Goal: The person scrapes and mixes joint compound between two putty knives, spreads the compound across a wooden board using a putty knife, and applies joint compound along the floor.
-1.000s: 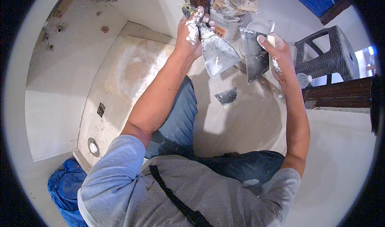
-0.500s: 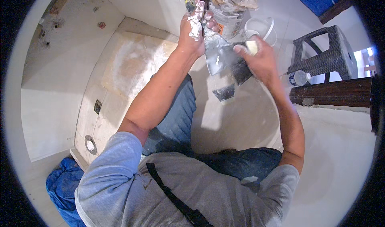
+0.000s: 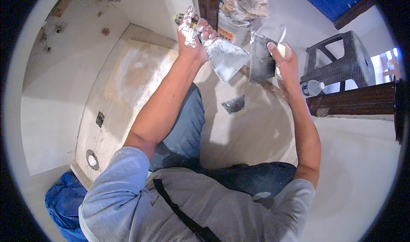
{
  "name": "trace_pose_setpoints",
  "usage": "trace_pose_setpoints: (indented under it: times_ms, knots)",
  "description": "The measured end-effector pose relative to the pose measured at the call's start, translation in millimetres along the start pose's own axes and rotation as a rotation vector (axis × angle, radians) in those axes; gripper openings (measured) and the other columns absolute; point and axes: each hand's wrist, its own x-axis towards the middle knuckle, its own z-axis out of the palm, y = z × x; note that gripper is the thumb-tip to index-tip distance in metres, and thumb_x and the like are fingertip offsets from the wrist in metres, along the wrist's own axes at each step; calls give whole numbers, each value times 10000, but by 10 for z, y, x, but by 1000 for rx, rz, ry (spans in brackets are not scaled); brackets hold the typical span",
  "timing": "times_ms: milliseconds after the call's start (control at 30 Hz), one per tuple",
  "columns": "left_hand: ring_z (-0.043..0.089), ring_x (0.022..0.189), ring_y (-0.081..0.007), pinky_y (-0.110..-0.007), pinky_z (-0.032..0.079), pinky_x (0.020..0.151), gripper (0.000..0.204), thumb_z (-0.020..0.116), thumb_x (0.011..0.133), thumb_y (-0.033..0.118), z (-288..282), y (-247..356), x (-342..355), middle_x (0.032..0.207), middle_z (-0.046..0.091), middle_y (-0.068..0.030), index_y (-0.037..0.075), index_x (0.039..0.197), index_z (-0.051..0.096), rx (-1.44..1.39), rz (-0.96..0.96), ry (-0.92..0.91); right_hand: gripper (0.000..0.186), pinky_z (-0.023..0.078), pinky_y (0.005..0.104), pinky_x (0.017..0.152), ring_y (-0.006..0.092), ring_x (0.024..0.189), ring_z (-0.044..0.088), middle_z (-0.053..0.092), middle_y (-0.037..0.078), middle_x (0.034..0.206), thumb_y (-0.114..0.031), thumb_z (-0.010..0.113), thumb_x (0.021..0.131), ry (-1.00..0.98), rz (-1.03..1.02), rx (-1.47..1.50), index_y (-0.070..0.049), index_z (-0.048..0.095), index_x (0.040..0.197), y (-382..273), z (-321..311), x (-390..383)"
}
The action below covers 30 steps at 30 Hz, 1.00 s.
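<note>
My left hand (image 3: 193,39), smeared with white paste, is wrapped round the handle of a putty knife (image 3: 227,59). The knife's wide metal blade points right and down, with pale smears on it. In my right hand (image 3: 287,64) is a dark, flat rectangular scraper (image 3: 261,57), its pale grip pinched between thumb and fingers. The scraper stands nearly upright just right of the knife's blade, and a narrow gap seems to part them. Below them a small dark blade (image 3: 234,105) with a pale edge lies on the floor.
Beyond my hands stands a white bucket (image 3: 235,32) with a crumpled paper bag (image 3: 245,2) on top. A dark stool (image 3: 341,58) and a clear plastic bottle (image 3: 313,88) are at the right, by a dark wooden sill (image 3: 354,100). Blue cloth (image 3: 66,203) lies lower left.
The scraper has come away from the putty knife's blade, up and to the right, and turned more upright. My left hand has shifted slightly left with the knife.
</note>
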Motion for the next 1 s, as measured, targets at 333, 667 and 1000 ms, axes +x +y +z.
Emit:
trace_pose_setpoints:
  times_ms: [333,667,1000]
  knots:
    - [457,453,-166,-339,439,427,166,621,908,129,-42,-235,-201,596,466,-71,98,896,459,319,341,-552,177,503,381,657,306,764,666,676,110,813,-200,724,841,122,-463,-377,-82,642,943,-512,222,-369]
    - [486,475,-235,-409,489,489,188,558,948,239,-124,35,-41,617,452,-97,98,870,461,185,544,-601,201,501,375,615,256,753,645,661,47,893,-177,708,842,-34,-635,-505,-103,634,1014,-657,95,-440]
    - [507,604,-231,-382,489,542,397,521,908,432,-20,-79,-181,717,432,-67,87,715,485,270,561,-703,328,471,298,857,139,959,602,647,23,1049,-326,654,960,-171,497,782,-72,624,1166,-158,283,-290]
